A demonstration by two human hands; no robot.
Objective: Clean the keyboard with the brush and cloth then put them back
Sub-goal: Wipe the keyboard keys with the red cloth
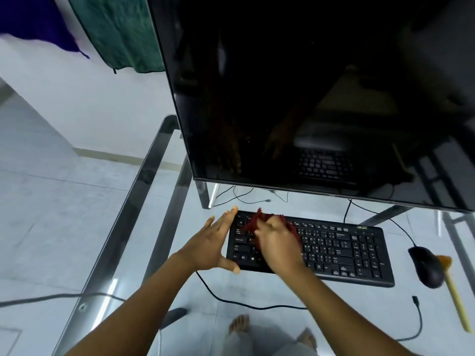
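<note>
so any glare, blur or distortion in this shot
Head view: wide-angle distortion bows the glass table and leans the monitor; its dark screen mirrors the keyboard; the right hand and red cloth look motion-blurred; a glare streak marks the glass, lower left.

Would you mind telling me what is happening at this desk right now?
A person is cleaning the black keyboard with a red cloth, which is bunched in the right hand and pressed on the keys near the keyboard's left side. The left hand, fingers straight, braces the keyboard's left end. The brush lies untouched on the glass table, just right of the mouse. The monitor behind is dark.
</note>
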